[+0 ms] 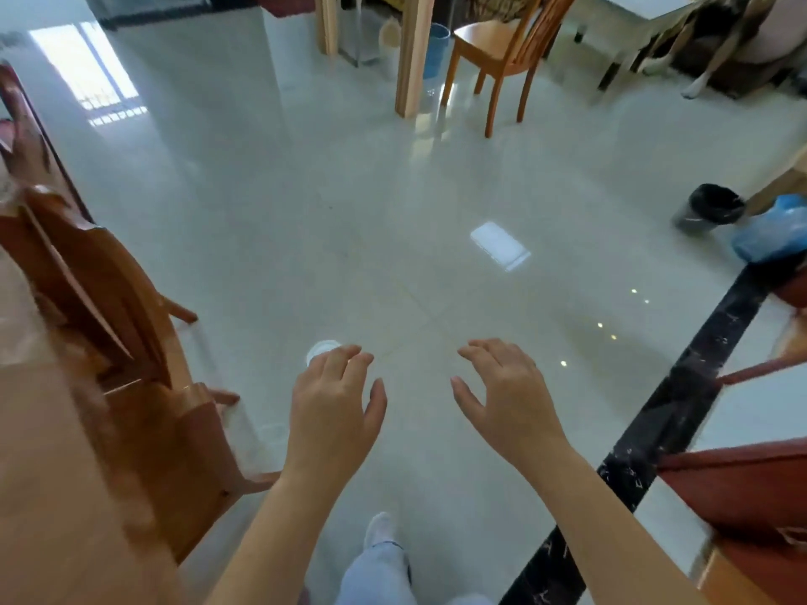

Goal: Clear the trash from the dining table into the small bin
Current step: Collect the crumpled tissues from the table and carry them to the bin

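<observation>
Looking down: my pale trouser leg [375, 569] and foot [381, 528] stand on the glossy tiled floor [393, 211].
Dining table [52, 495]: wooden top at my near left, blurred.
Left hand [334, 408]: held out palm down, fingers spread and loosely bent, grasping nothing that I can see.
Right hand [506, 399]: likewise released, fingers apart, nothing in it.
Trash: a small white round item [321, 349] shows just past my left fingertips; I cannot tell whether it touches them or lies on the floor.
Near chair [131, 307]: wooden, beside the table, left of my left hand.
Small bin [709, 209]: dark, black-lined, on the floor far to my right, well apart from both hands.
Blue bag [770, 233]: just beside the bin.
Far chair [502, 50]: wooden, at the top, with a blue bucket [436, 50] to its left, partly behind a pale wooden post [412, 58].
</observation>
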`<state>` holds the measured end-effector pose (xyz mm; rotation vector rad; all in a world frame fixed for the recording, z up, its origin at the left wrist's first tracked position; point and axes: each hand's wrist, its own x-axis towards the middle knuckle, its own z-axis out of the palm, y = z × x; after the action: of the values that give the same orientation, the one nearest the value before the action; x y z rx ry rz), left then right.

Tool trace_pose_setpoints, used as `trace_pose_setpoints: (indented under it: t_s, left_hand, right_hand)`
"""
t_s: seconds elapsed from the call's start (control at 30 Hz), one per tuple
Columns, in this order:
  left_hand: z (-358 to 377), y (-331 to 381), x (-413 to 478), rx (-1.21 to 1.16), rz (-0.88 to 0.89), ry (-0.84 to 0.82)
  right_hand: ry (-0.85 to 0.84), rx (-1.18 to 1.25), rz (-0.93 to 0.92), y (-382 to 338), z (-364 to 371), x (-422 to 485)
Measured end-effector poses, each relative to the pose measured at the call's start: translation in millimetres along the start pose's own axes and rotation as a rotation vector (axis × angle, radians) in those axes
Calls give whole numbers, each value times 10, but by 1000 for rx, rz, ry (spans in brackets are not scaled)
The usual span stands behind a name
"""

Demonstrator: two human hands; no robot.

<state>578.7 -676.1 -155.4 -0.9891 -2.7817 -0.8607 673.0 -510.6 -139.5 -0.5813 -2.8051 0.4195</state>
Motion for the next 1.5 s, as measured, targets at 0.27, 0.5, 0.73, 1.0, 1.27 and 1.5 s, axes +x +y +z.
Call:
trace_pose_setpoints:
  t_s: [0.27, 0.5, 0.73, 1.0, 1.27, 1.5]
  left_hand:
    - [90, -2, 839, 89, -140, 26]
    - [186, 85, 2059, 199, -250, 138]
    - [138, -87, 2920, 265, -421, 243]
    - [69, -882, 3628, 291, -624, 285]
    - [-623, -2449, 4758, 312, -717, 354]
    - [-1082, -3470, 5447, 285, -798, 450]
  right_hand:
    - [-13, 97, -117, 341, 148, 1163]
    - [19, 163, -286, 731, 75, 2607]
    - [-14, 260, -405, 768, 206, 3929]
    - [-153, 299, -588, 7, 801, 5116]
    - [-195, 285, -712, -1445, 1452, 6643]
    - [-276, 349, -796, -2469, 2034, 7616]
